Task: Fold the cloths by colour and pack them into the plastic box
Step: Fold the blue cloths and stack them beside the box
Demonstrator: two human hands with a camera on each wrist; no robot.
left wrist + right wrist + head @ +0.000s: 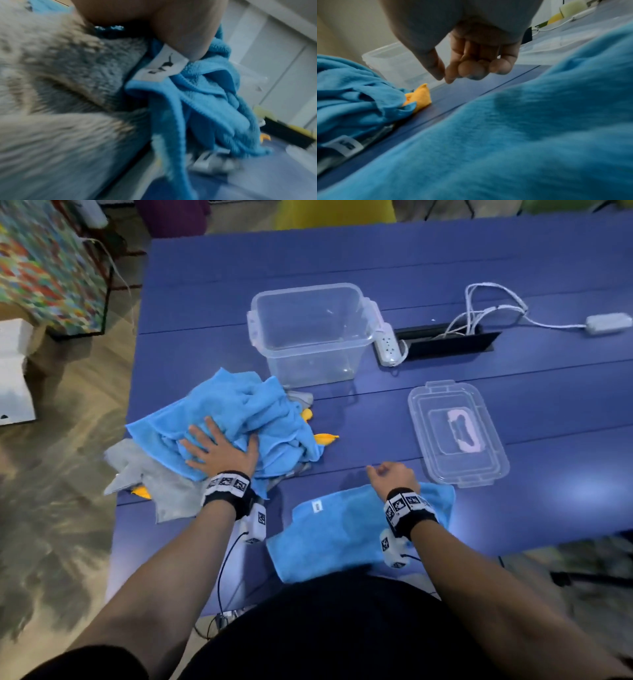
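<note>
A heap of crumpled blue cloths lies at the table's left, over grey cloths and yellow cloths. My left hand presses flat on the heap with its fingers spread. In the left wrist view the thumb rests on blue cloth beside grey cloth. One blue cloth is spread flat at the near edge. My right hand hovers over its far edge, fingers curled and holding nothing. The clear plastic box stands open behind the heap, with nothing in it.
The box's clear lid lies to the right of the hands. A white power strip, a cable slot and white cables with an adapter sit at the back right. The table's left edge runs close to the heap.
</note>
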